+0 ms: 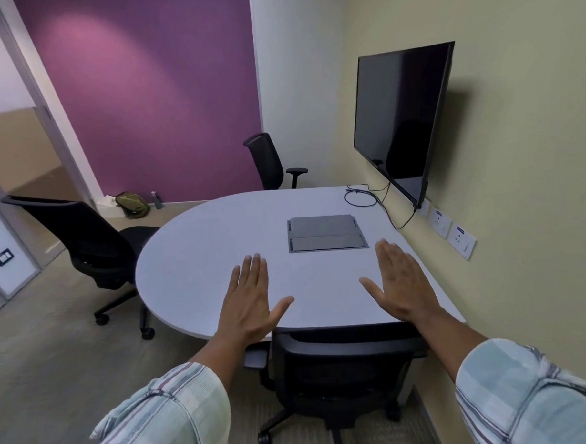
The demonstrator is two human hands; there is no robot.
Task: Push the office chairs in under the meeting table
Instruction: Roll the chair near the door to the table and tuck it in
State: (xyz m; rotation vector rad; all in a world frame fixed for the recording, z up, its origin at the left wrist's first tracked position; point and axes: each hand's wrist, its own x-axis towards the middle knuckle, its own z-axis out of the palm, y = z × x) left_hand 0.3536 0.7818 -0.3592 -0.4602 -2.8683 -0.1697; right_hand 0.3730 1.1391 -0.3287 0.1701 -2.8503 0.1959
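Note:
A light grey meeting table (199, 256) with a rounded left end stands against the right wall. Right below me a black mesh office chair (341, 370) is tucked in, its backrest at the table's near edge. A second black chair (87, 244) stands at the rounded end, its seat partly under the top. The third chair (265, 162) is at the far side, behind the table. My left hand (251, 301) and my right hand (401, 281) hover flat, palms down, fingers spread, over the near part of the tabletop. Neither hand holds anything.
A dark TV (404, 119) hangs on the right wall with wall sockets (453, 231) below and a black cable (364, 195) on the table. A grey cable hatch (325, 233) sits in the tabletop. A green bag (133, 203) and bottle (157, 200) lie by the purple wall.

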